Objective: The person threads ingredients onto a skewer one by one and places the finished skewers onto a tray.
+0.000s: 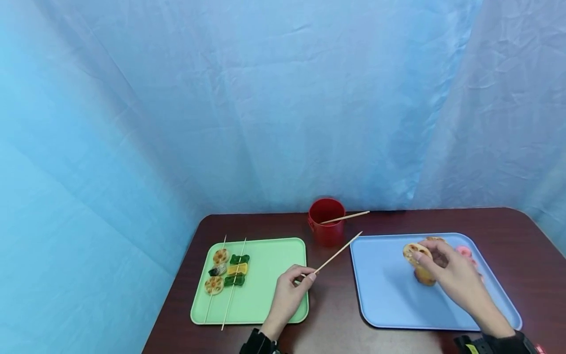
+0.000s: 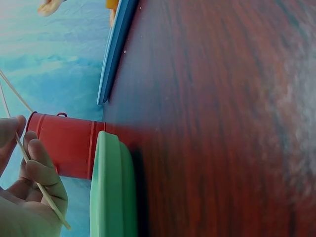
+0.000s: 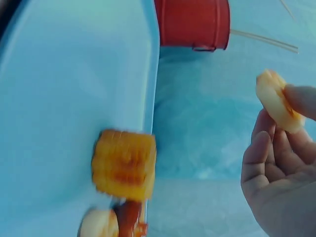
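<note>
Left hand: the person's left hand [image 1: 287,294] pinches a bare skewer [image 1: 340,250] between thumb and fingers, low on the shaft, near the green tray's [image 1: 276,275] 3 o'clock edge.
Skewer axis: the shaft slants up over the counter [image 1: 329,314], free tip toward 2 o'clock in the head view.
Lotus slice: the right hand [image 1: 457,282] grips the lotus slice [image 1: 409,250] by thumb and fingers over the blue tray [image 1: 376,290]; from the skewer tip it lies between 3 and 4 o'clock, well apart, off the shaft's line.
Nearer hand: the right, already on the slice.
Red cup: the cup [image 1: 326,235] stands toward 11 o'clock of the tip.
Writing: no brand or label can be read.
</note>
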`<action>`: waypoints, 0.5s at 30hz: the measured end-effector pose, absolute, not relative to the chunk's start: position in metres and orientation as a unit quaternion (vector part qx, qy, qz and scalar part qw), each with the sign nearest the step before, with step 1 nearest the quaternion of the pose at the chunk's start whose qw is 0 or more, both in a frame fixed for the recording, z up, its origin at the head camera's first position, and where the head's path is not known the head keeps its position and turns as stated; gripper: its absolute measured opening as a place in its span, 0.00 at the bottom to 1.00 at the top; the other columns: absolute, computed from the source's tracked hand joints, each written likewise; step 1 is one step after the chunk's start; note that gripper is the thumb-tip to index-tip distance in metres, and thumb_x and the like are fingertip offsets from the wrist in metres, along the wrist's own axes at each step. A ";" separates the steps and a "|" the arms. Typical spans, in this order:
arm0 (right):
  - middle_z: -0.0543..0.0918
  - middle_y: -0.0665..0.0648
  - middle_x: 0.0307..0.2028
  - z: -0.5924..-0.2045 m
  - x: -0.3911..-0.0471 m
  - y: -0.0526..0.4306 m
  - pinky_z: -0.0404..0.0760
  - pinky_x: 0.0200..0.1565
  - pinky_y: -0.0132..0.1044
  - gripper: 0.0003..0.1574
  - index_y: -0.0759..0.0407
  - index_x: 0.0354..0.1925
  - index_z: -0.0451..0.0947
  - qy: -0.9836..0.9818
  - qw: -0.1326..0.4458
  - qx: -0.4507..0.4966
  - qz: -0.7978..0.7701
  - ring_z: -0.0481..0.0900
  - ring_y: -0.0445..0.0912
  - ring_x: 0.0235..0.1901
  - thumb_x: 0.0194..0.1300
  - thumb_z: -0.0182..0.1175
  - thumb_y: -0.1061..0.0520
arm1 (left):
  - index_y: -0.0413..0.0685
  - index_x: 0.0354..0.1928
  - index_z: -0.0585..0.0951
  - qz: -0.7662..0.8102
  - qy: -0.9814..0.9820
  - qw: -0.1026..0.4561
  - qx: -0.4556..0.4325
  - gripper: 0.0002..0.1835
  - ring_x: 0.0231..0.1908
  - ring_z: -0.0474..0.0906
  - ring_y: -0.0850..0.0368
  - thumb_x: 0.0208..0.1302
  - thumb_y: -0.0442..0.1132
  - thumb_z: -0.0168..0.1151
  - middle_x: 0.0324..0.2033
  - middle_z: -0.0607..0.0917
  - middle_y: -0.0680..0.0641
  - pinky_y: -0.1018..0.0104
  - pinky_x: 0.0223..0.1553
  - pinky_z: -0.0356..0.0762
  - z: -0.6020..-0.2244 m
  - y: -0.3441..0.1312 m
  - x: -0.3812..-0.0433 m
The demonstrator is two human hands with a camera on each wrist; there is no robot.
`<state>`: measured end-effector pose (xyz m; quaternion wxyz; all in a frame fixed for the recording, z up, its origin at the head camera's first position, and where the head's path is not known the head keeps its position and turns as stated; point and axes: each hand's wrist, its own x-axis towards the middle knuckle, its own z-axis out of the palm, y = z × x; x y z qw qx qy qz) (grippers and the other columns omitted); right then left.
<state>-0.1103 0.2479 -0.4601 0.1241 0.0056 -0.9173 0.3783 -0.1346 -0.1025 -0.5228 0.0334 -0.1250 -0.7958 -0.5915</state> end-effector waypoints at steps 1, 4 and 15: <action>0.83 0.62 0.41 -0.459 -0.111 0.247 0.78 0.28 0.26 0.28 0.65 0.53 0.75 -0.912 0.121 0.001 0.391 0.76 0.26 0.32 0.67 0.58 0.44 | 0.47 0.39 0.88 -0.587 -0.798 0.040 -0.133 0.09 0.31 0.77 0.62 0.62 0.43 0.64 0.31 0.83 0.53 0.70 0.30 0.76 -0.522 -0.102 -0.134; 0.82 0.67 0.45 -0.456 -0.112 0.243 0.79 0.31 0.25 0.31 0.66 0.56 0.72 -0.898 0.108 -0.019 0.426 0.75 0.22 0.37 0.68 0.55 0.42 | 0.43 0.38 0.87 -0.573 -0.804 0.056 -0.151 0.08 0.31 0.76 0.62 0.62 0.39 0.64 0.30 0.83 0.50 0.68 0.29 0.76 -0.513 -0.100 -0.130; 0.84 0.46 0.37 -0.458 -0.115 0.223 0.81 0.31 0.34 0.35 0.65 0.58 0.70 -0.840 0.084 -0.080 0.530 0.81 0.40 0.32 0.68 0.53 0.38 | 0.46 0.36 0.88 -0.518 -0.835 0.055 -0.176 0.07 0.29 0.75 0.66 0.62 0.40 0.64 0.27 0.82 0.54 0.72 0.28 0.74 -0.518 -0.096 -0.128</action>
